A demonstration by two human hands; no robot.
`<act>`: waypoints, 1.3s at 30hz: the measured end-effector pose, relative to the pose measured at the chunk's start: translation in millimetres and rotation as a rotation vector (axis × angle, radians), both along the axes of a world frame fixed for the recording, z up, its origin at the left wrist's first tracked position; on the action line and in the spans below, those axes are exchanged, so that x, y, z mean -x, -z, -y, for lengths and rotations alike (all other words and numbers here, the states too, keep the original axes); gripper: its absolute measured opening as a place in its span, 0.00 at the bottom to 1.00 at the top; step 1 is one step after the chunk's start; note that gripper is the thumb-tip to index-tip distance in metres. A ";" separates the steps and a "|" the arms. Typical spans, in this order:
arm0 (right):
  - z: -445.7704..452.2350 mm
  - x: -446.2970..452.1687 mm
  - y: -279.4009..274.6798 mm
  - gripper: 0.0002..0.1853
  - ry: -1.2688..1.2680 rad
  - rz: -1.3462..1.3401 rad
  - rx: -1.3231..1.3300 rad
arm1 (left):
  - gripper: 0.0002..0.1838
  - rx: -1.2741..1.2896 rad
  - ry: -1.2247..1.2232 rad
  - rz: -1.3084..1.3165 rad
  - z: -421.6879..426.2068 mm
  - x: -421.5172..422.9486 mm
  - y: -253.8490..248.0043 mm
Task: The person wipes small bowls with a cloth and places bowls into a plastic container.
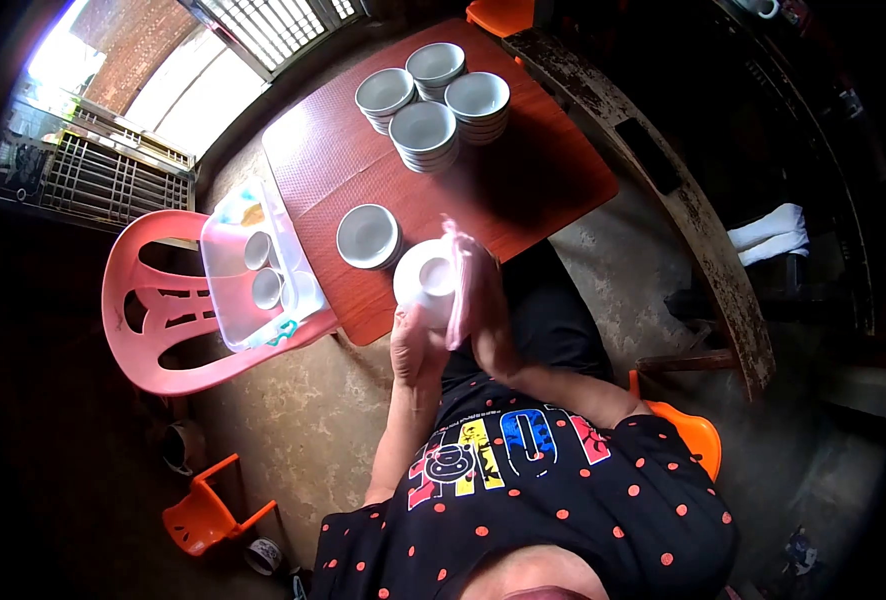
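Note:
A white bowl [423, 278], its foot ring toward the camera, is gripped low on its side by my left hand [418, 345]. Against the bowl's right side my right hand [487, 310] presses a pink cloth [459, 285]; its fingers are partly hidden behind the cloth. Close by on the red-brown table [313, 180] stands a small stack of bowls [368, 237], open side up. Farther back are several taller stacks of the same bowls [424, 128], set close together.
On a pink plastic chair [128, 330] left of the table rests a clear plastic bin [228, 330] with bowls [267, 288] inside. A worn wooden bench [698, 220] with a dark phone-like object [649, 155] runs along the right. A small orange chair [198, 518] stands lower left.

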State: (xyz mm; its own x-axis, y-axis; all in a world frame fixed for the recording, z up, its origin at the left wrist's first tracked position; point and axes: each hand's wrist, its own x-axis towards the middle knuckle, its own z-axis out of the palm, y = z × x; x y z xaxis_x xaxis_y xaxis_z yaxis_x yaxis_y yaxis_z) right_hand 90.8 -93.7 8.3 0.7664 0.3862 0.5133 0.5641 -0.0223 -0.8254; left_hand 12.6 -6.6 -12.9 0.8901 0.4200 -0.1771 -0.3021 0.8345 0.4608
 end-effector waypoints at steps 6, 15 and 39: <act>-3.6 -62.6 12.8 0.17 -0.634 -0.081 -0.068 | 0.32 0.007 0.169 0.111 -2.1 7.4 -15.9; 2.5 -35.6 30.6 0.23 -0.388 -0.204 -0.130 | 0.20 -0.365 0.032 -0.119 18.3 1.2 -13.5; 11.2 -22.7 1.6 0.19 -0.299 -0.023 -0.029 | 0.18 -0.106 -0.139 -0.071 0.0 -1.5 -13.1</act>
State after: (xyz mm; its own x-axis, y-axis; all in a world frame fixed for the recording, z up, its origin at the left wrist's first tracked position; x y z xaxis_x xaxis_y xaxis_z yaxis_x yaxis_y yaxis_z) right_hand 113.4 -104.8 6.6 0.6324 0.5821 0.5111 0.5233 0.1655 -0.8359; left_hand 14.2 -6.6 0.1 0.8088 0.5580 -0.1855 -0.3750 0.7325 0.5681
